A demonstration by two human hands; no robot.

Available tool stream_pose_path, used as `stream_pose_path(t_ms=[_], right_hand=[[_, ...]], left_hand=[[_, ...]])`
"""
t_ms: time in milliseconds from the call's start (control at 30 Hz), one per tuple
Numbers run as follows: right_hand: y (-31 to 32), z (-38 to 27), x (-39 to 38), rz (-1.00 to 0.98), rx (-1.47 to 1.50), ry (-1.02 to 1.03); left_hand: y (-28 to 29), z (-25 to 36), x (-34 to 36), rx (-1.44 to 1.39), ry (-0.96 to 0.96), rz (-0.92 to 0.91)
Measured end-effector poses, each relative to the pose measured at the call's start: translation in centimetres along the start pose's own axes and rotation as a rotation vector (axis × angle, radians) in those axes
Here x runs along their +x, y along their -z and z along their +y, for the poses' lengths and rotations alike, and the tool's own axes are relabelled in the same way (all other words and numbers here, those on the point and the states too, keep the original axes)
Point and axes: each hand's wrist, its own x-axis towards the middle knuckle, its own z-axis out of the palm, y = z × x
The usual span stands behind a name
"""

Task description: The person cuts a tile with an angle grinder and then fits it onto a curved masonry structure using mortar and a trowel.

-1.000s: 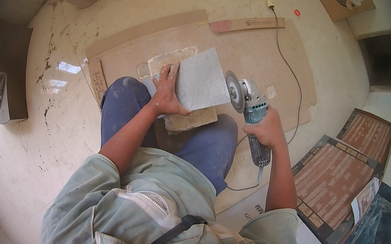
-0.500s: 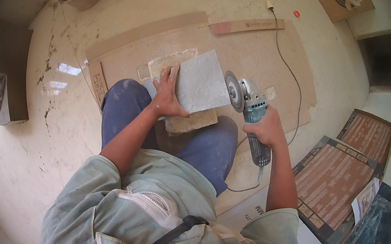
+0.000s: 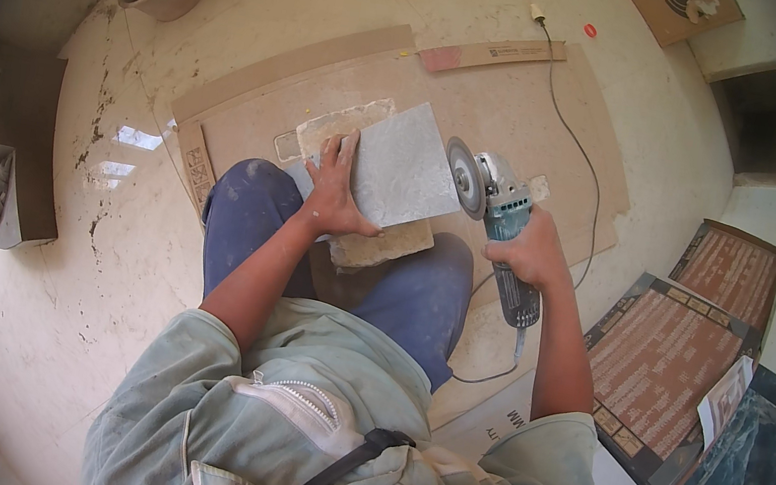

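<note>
Head view: left hand (image 3: 334, 199) spread across a flat, mottled-grey tile (image 3: 407, 167), which lies over a rough, pale, chipped-edged block (image 3: 385, 246). Right hand (image 3: 535, 254) wrapped round an angle grinder (image 3: 509, 220), well apart from the left — its round disc (image 3: 464, 178) at the tile's right edge, contact uncertain. Beneath — tan, smooth cardboard (image 3: 509, 105).

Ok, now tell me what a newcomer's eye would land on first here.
Probably the angle grinder in the right hand comes first, its round disc beside the pale grey tile. The left hand spreads over that tile's left side, above a rough block near the knees. A dark marbled slab stands out at lower right.
</note>
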Motion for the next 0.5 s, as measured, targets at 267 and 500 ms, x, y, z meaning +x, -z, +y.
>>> stream_pose_path(t_ms=[267, 500], right_hand=[[-0.07, -0.07, 0.17, 0.002, -0.005, 0.004], [-0.05, -0.25, 0.42, 0.0, 0.005, 0.015]], left_hand=[[0.07, 0.05, 0.12, 0.001, 0.003, -0.01], [0.25, 0.18, 0.08, 0.003, 0.004, -0.014]])
